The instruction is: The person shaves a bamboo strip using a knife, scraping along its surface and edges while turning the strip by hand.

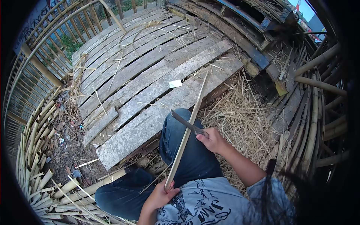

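Note:
My right hand [212,139] is closed round the handle of a dark knife [184,122], whose blade points up and left over my knee. A long, pale bamboo strip [190,125] slants up from my lap to the edge of the wooden platform. Its lower end is in my left hand [164,193], fingers wrapped round it. The blade crosses the strip near its middle; whether they touch is hard to tell. Both hands are above my legs in blue trousers.
The slatted wooden platform [142,80] lies ahead, with a small white piece [175,84] on it. Straw shavings [240,112] cover the ground at the right. Bamboo poles [69,187] lie at the lower left, and stacked pallets [240,30] stand at the back right.

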Demonstrator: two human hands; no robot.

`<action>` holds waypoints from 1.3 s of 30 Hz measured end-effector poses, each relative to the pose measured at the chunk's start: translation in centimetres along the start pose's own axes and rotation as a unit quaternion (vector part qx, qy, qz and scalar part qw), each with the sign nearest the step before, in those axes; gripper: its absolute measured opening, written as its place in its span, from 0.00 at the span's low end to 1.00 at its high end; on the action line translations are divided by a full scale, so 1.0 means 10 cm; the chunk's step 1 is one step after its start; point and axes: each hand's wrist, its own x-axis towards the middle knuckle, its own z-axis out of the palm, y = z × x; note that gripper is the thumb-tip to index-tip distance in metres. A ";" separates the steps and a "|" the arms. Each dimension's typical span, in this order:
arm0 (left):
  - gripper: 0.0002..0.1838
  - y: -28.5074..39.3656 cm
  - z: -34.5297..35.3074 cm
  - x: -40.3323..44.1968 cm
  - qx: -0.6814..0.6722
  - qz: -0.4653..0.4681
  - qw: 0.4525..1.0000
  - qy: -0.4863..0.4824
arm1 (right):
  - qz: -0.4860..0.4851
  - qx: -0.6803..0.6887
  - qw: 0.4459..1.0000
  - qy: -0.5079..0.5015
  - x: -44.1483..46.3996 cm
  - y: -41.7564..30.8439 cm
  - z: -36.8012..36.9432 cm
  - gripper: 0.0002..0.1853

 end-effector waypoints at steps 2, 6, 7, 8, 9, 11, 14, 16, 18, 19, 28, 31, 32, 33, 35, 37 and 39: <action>0.12 -0.09 -0.04 -0.24 0.026 -0.002 1.000 0.011 | 0.012 -0.002 1.000 0.012 -0.02 0.03 0.01 0.29; 0.13 -0.58 -0.22 -0.51 0.021 0.041 0.998 -0.043 | 0.028 0.000 0.999 0.031 -0.04 -0.07 -0.01 0.30; 0.12 -0.66 -0.24 -0.53 -0.069 0.022 0.996 -0.048 | 0.023 -0.016 0.999 0.033 -0.06 -0.09 0.01 0.30; 0.10 -0.63 -0.24 -0.53 -0.157 0.001 0.986 -0.050 | 0.015 -0.031 0.999 0.033 -0.09 -0.09 0.01 0.30; 0.09 -0.59 -0.22 -0.46 -0.185 -0.011 0.982 -0.047 | 0.018 -0.027 0.999 0.036 -0.15 -0.09 -0.01 0.30; 0.12 -0.03 -0.08 -0.15 -0.248 -0.033 0.968 -0.016 | -0.012 -0.037 0.999 -0.003 -0.23 -0.13 -0.03 0.31; 0.18 0.42 0.17 0.49 -0.016 0.048 0.997 0.052 | -0.034 -0.104 0.993 -0.041 -0.32 -0.32 -0.02 0.33; 0.17 0.31 0.19 0.95 -0.030 0.101 0.990 0.094 | -0.011 -0.084 0.995 -0.053 -0.27 -0.34 -0.07 0.34; 0.17 0.50 0.18 0.97 0.039 0.115 0.988 0.096 | -0.003 -0.066 0.996 -0.053 -0.18 -0.19 -0.11 0.35; 0.17 0.56 0.20 0.97 0.091 0.124 0.983 0.100 | -0.001 -0.084 0.995 -0.057 -0.15 -0.14 -0.14 0.36; 0.18 0.16 0.19 0.50 0.062 0.088 0.992 0.072 | 0.028 -0.088 0.996 -0.004 -0.13 -0.10 -0.02 0.35; 0.18 0.02 0.28 0.14 0.017 0.046 0.996 0.074 | -0.005 -0.127 0.992 0.025 -0.15 -0.11 -0.05 0.35; 0.18 -0.05 0.26 0.01 0.070 0.011 0.994 0.077 | 0.032 -0.100 0.994 0.035 -0.14 -0.11 -0.02 0.35; 0.13 -0.32 0.25 -0.13 0.017 0.041 0.996 0.076 | 0.035 -0.102 0.993 0.037 -0.14 -0.14 -0.03 0.35; 0.08 -0.51 0.17 -0.34 -0.036 0.065 0.995 0.074 | 0.065 -0.091 0.993 0.028 -0.16 -0.22 -0.02 0.36; 0.12 -0.45 0.02 -0.58 0.041 0.053 0.996 0.066 | 0.035 -0.108 0.993 0.029 -0.16 -0.20 0.02 0.36; 0.17 -0.44 -0.13 -0.58 0.142 0.125 0.977 0.093 | 0.041 -0.094 0.995 0.021 -0.16 -0.21 0.01 0.36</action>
